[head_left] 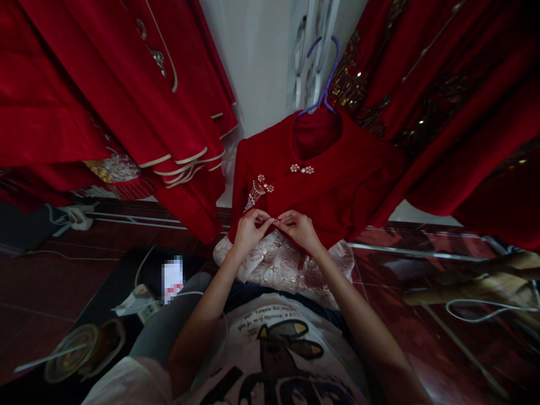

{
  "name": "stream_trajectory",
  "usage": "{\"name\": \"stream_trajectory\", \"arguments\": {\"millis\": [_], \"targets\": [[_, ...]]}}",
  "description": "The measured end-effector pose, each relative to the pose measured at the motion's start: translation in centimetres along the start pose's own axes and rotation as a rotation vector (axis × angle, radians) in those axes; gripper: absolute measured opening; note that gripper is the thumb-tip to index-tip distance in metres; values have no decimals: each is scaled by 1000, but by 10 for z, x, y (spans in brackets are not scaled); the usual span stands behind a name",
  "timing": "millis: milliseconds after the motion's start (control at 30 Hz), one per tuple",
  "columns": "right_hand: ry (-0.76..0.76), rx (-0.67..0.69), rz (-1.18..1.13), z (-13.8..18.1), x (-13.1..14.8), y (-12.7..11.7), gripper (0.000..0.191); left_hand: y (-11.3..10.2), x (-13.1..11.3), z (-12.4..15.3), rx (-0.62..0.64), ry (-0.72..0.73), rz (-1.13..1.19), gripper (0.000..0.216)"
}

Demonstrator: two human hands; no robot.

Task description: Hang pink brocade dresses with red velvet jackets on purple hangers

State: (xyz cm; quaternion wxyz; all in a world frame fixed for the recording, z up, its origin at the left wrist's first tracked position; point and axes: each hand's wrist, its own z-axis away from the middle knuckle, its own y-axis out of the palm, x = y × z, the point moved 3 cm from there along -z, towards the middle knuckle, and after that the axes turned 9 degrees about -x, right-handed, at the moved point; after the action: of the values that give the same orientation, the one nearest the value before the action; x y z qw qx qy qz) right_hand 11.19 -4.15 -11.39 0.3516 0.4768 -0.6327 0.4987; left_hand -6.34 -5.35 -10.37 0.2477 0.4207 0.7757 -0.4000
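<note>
A red velvet jacket [337, 185] hangs in front of me on a purple hanger [323, 84]. It carries pearl clasps near the collar [302, 169] and a tasselled one [259, 188] on its left side. My left hand [248, 228] and my right hand [299, 228] meet at the jacket's lower front edge. Both pinch a small clasp [276, 221] between their fingertips, fingers closed. A pale embroidered fabric [282, 264] lies under my wrists on my lap.
Red garments hang at the left [105, 101] and the right [455, 112]. On the dark floor at lower left lie a power strip [145, 306], a cable and a plastic cup with a straw [80, 351]. A white wall [257, 56] stands behind.
</note>
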Motion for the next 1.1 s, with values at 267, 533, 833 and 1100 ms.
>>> {"name": "stream_trajectory", "arguments": {"millis": [267,533,833,1100], "targets": [[-23,303,-35,-1,13,-24,27,-31,-38,-73,-53,503,-451,30],[-38,301,-6,-1,18,-27,27,-33,-51,-112,294,907,-639,15],[-33,268,-24,0,26,-31,25,-25,-36,-124,492,973,-520,32],[-36,248,-51,-2,30,-42,25,-21,-26,-128,293,884,-541,23]]}}
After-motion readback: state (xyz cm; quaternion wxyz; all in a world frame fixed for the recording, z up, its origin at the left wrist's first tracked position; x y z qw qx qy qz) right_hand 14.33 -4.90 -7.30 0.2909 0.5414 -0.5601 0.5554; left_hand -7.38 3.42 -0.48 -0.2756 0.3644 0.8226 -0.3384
